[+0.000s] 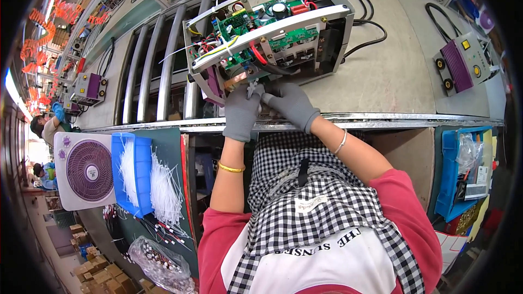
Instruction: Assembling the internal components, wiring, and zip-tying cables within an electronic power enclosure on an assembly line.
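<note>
An opened machine chassis (272, 32) with a pale metal frame stands at the bench's edge in front of me, slightly tilted in view. Green circuit boards (237, 24), a red cable (257, 53) and a yellow wire show inside it. Both my hands wear grey gloves and meet at its near lower side. My left hand (241, 111) has its fingers closed by a small whitish piece (253, 88), just under a copper-coloured strip (236, 80). Beside it, my right hand (292, 104) is closed too, its fingertips partly hidden against the chassis. What it pinches is unclear.
Metal rollers (146, 71) lie left of the chassis; black cables (376, 27) trail right of it. A purple-sided machine (463, 64) stands far right. Below left are a fan (90, 170), a blue bin (143, 177) and white cable ties (165, 190). Another blue bin (449, 185) sits right.
</note>
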`<control>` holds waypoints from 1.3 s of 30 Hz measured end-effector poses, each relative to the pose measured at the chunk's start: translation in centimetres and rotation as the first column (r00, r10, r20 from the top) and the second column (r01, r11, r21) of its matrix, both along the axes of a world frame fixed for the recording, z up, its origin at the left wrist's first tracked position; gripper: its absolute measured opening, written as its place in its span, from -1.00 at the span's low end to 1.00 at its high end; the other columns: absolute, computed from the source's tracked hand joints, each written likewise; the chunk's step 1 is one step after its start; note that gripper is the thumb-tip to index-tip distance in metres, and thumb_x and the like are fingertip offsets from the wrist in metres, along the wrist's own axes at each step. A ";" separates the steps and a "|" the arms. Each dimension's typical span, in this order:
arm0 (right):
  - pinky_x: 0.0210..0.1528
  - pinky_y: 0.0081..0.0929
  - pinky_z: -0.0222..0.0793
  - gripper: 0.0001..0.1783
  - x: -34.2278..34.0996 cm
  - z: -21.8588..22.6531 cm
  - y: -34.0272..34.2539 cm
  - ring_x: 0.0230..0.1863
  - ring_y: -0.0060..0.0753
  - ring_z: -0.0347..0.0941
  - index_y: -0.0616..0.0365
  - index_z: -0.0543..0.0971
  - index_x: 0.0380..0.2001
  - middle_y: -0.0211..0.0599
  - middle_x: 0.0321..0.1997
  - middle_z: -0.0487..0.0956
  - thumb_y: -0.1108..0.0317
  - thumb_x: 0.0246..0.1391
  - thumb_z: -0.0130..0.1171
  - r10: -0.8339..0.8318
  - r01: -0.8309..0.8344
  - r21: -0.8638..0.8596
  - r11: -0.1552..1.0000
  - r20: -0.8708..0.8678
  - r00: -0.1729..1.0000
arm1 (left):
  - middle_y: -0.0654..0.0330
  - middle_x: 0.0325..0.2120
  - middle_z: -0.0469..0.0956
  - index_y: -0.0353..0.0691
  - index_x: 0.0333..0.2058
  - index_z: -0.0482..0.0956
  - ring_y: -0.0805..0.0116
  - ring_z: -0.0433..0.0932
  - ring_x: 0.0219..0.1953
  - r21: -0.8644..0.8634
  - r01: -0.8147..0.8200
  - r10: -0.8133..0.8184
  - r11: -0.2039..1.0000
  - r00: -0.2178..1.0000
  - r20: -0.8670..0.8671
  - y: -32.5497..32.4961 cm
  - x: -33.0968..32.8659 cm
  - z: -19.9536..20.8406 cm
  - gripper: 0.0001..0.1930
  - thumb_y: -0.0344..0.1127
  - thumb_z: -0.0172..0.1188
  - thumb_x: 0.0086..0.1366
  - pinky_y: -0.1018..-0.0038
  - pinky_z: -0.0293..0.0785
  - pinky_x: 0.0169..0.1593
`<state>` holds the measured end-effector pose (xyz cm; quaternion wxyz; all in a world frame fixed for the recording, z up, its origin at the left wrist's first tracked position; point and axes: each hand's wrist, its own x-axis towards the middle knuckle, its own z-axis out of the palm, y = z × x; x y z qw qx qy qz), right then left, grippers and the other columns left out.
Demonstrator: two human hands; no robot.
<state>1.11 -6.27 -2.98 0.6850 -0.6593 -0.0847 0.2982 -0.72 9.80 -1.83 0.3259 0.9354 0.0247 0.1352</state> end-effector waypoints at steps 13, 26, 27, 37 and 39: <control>-0.28 -0.26 0.47 -0.77 0.8 -2.3 -3.5 -0.28 -0.09 0.57 0.00 0.63 -0.21 -0.21 -0.31 0.63 0.17 0.12 0.18 -0.038 0.447 -0.249 0.859 0.840 0.542 | 0.29 -0.75 0.38 -0.28 -0.50 0.53 0.51 0.25 -0.83 -0.628 -0.244 0.011 0.739 0.936 -0.351 -1.9 0.1 1.8 -0.79 -0.27 0.21 0.24 0.54 0.13 -0.74; -0.32 -0.26 0.46 -0.78 0.9 -2.7 -3.7 -0.33 -0.12 0.57 0.01 0.63 -0.24 -0.25 -0.34 0.63 0.17 0.12 0.18 -0.067 0.441 -0.214 0.872 0.839 0.541 | 0.26 -0.67 0.47 -0.38 -0.43 0.54 0.51 0.40 -0.64 -0.534 -0.148 0.147 0.832 0.988 -0.046 -0.7 1.1 -2.7 -0.90 -0.44 0.17 0.15 0.48 0.29 -0.52; -0.32 -0.26 0.46 -0.78 0.9 -2.8 -3.7 -0.33 -0.12 0.57 0.01 0.63 -0.24 -0.25 -0.34 0.63 0.17 0.12 0.18 -0.068 0.437 -0.212 0.874 0.838 0.542 | 0.26 -0.67 0.47 -0.38 -0.43 0.54 0.51 0.40 -0.64 -0.531 -0.152 0.150 0.833 0.988 -0.047 -0.6 0.9 -3.1 -0.90 -0.44 0.17 0.15 0.48 0.29 -0.52; -0.33 -0.25 0.44 -0.78 1.0 -2.9 -3.6 -0.34 -0.08 0.56 0.03 0.62 -0.22 -0.20 -0.36 0.61 0.19 0.12 0.18 -0.108 0.440 -0.154 0.885 0.850 0.515 | 0.24 -0.63 0.50 -0.38 -0.35 0.52 0.49 0.42 -0.65 -0.531 -0.175 0.170 0.829 0.984 -0.059 -1.5 0.3 -1.9 -0.87 -0.43 0.14 0.15 0.48 0.31 -0.53; -0.33 -0.25 0.45 -0.78 1.0 -3.0 -3.5 -0.33 -0.08 0.56 0.03 0.62 -0.23 -0.20 -0.36 0.61 0.20 0.11 0.18 -0.113 0.437 -0.147 0.887 0.849 0.516 | 0.24 -0.64 0.50 -0.37 -0.35 0.53 0.48 0.42 -0.66 -0.475 -0.213 0.184 0.854 0.977 -0.107 -1.0 0.4 -2.1 -0.87 -0.42 0.14 0.16 0.48 0.32 -0.53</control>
